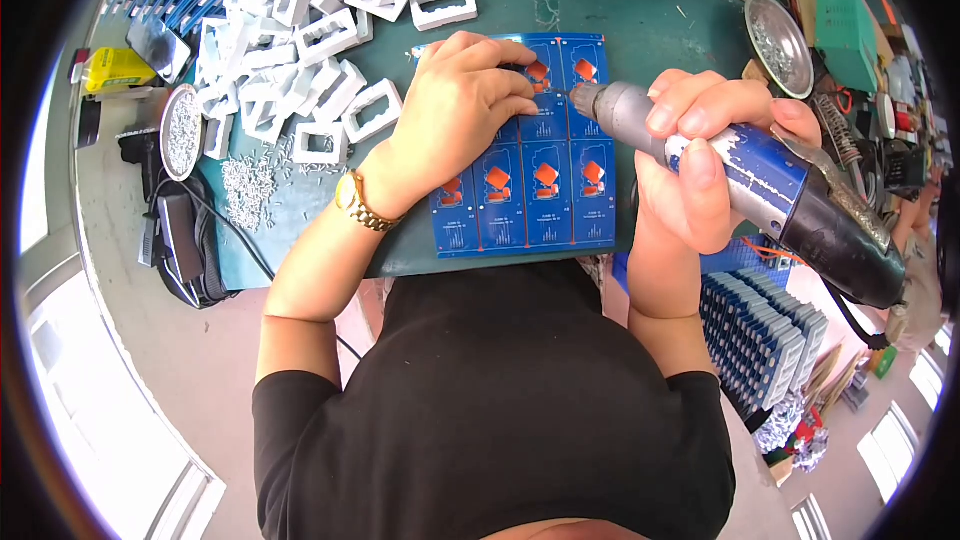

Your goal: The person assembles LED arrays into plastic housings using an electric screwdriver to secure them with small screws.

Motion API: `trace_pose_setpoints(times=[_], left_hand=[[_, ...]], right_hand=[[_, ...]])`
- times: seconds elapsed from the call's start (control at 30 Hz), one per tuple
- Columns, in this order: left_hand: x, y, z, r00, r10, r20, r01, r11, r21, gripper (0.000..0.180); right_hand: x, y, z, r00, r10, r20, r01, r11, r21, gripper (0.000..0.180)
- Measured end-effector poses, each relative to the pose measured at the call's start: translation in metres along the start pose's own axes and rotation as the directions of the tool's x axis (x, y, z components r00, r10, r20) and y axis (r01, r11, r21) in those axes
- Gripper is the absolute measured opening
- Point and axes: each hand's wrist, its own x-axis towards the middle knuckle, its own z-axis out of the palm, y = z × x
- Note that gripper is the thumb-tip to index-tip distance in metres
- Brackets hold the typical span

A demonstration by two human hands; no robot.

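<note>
A blue panel of printed circuit boards with orange-red squares and white outlines lies at the near edge of the green bench. My left hand, a gold watch on its wrist, rests palm down over the panel's upper left. Its fingers are apart and partly bent; what lies under the palm is hidden. In my right hand is a blue and grey electric screwdriver with a black rear end. The tool slants down to the left, its nose over the panel's upper right; I cannot tell whether it touches.
White plastic frames are heaped at the far left. Small metal pins lie loose beside a metal dish. Another dish stands far right, near a green box. Blue boards in white frames are stacked low at the right.
</note>
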Motion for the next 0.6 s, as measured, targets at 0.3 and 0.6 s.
trace_pose_setpoints(times=[0.3,0.6], left_hand=[[0.0,-0.007,0.001,1.0,-0.021,-0.014,0.02,0.998,-0.064,0.008],[-0.002,-0.007,0.001,0.999,-0.036,0.005,0.036,0.998,-0.045,0.007]], right_hand=[[-0.001,0.003,0.0,0.998,0.008,0.056,-0.01,0.999,0.034,0.053],[0.0,0.013,-0.004,0.994,-0.026,0.109,0.014,0.994,0.105,0.056]])
